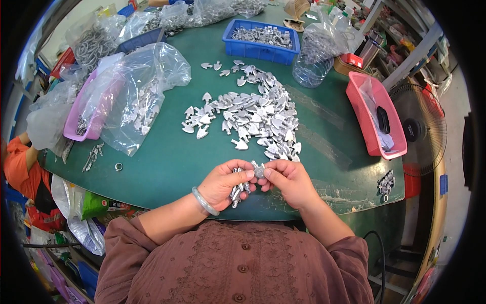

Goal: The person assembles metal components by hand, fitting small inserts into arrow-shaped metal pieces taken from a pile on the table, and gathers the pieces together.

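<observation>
Near the front edge of the green table [167, 172], my left hand [218, 183] is closed around several small silver metal pieces [235, 196] that stick out below its fingers. Close beside it, my right hand [293, 183] pinches a flat silver metal piece [259, 171] between thumb and fingers. The left thumb and fingertips meet that same piece. Just beyond both hands spreads a heap of silver arrowhead-shaped metal pieces [260, 114], with a few loose ones at its edges. The palm sides of my fingers are partly hidden.
A blue bin [258, 52] of metal parts stands at the back, beside a clear plastic jar [310, 71]. Plastic bags [147, 76] and a purple tray [76, 109] lie left. On the right are a pink tray [358, 109], a fan [420, 126] and small metal parts [386, 183].
</observation>
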Demonstrator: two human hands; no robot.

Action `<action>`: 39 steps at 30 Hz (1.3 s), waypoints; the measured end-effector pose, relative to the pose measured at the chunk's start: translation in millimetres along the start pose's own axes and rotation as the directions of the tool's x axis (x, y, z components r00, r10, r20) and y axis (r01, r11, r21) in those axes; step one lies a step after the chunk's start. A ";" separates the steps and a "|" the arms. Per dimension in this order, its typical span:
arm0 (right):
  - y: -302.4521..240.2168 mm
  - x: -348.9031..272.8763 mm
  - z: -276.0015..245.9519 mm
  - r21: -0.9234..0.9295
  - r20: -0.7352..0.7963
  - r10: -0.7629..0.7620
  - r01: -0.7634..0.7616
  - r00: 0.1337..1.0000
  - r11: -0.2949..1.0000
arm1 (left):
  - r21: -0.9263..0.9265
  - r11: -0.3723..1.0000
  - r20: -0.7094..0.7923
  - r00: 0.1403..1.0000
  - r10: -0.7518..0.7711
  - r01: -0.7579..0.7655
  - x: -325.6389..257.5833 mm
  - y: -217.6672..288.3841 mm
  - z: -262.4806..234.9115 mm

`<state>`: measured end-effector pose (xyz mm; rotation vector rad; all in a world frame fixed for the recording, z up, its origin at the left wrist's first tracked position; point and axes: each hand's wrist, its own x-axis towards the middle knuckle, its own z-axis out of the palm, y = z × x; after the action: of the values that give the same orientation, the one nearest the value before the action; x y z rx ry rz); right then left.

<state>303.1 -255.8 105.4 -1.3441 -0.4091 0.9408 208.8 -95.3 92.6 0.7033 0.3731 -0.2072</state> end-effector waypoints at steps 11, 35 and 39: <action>9.9 -1.6 14.6 -0.633 0.060 -0.710 0.576 0.702 0.516 | 0.035 0.989 0.015 0.990 0.143 -0.143 -4.9 -3.1 3.1; 1.0 5.0 51.7 -0.721 0.392 -0.666 0.661 0.634 0.206 | -0.442 0.864 0.086 0.947 0.309 -0.242 -76.6 33.4 -77.4; 4.2 9.3 48.4 -0.746 0.389 -0.627 0.630 0.676 0.216 | -0.230 0.818 -0.327 0.833 0.446 -0.528 -121.7 88.2 -112.2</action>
<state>271.6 -217.9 110.0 -1.7922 -1.4712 -0.0721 95.2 52.3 114.9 0.4902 0.4488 0.4400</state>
